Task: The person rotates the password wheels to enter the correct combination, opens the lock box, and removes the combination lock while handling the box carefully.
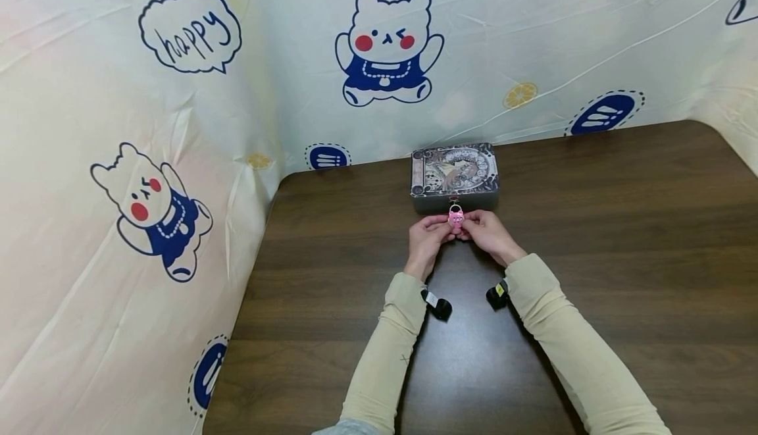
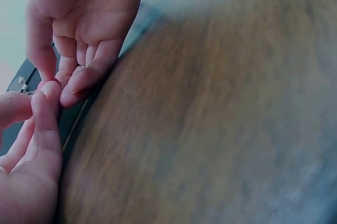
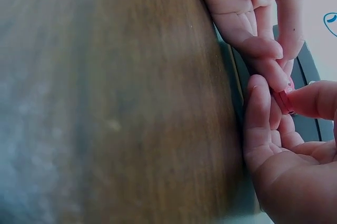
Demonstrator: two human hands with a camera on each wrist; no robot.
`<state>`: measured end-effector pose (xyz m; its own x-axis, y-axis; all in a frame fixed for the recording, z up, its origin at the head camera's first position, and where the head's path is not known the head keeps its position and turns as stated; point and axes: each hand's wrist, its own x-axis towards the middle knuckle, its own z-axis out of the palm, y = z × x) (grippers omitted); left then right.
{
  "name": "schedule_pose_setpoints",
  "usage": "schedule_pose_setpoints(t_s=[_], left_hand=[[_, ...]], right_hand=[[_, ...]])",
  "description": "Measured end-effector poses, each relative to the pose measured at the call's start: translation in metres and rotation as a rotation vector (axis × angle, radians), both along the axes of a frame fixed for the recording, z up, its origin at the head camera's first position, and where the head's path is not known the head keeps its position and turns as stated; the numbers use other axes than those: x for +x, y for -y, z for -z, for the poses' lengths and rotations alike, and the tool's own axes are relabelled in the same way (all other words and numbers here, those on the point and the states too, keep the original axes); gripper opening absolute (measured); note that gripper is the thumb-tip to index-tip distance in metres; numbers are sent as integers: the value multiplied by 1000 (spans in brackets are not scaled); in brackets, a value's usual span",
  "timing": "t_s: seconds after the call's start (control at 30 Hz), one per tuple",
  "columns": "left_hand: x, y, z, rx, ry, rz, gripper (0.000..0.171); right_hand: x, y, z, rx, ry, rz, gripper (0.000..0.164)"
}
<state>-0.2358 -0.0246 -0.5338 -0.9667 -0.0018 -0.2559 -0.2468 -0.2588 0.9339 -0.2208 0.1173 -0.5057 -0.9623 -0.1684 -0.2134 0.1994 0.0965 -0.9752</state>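
Observation:
A small pink cartoon-shaped padlock [image 1: 456, 218] hangs by its metal shackle [image 1: 455, 208] at the front clasp of a dark tin box [image 1: 454, 172] with an ornate printed lid. From the left, my left hand [image 1: 426, 241] pinches the padlock between thumb and fingers. My right hand [image 1: 488, 233] pinches its other side, the fingertips of both hands meeting around it. In the right wrist view, the right thumb presses the pink body [image 3: 284, 100], which is partly covered by fingers. Only a sliver of pink shows in the left wrist view, beside the metal clasp [image 2: 20, 84].
The box stands at the back of a brown wooden table [image 1: 331, 277], close to a printed cloth backdrop [image 1: 284, 60]. Another cloth panel [image 1: 71, 224] hangs along the left edge. Small black cameras [image 1: 440, 307] sit at both wrists.

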Motion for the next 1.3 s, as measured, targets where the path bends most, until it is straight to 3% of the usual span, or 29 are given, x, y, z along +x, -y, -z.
schedule_pose_setpoints(t_s=[0.27, 0.63, 0.87, 1.03, 1.3], left_hand=[[3, -3, -3, 1, -17, -39, 12], [12, -10, -10, -41, -29, -120, 15], [17, -16, -11, -25, -30, -196, 14], [17, -17, -9, -4, -29, -242, 12], [16, -17, -9, -42, -14, -259, 11]], right_hand=[[4, 2, 3, -49, 1, 67, 36], [8, 8, 2, 27, -40, 155, 35], [11, 13, 1, 4, -31, 238, 32], [11, 17, 0, 5, -18, 284, 29], [10, 18, -1, -53, 2, 304, 30]])
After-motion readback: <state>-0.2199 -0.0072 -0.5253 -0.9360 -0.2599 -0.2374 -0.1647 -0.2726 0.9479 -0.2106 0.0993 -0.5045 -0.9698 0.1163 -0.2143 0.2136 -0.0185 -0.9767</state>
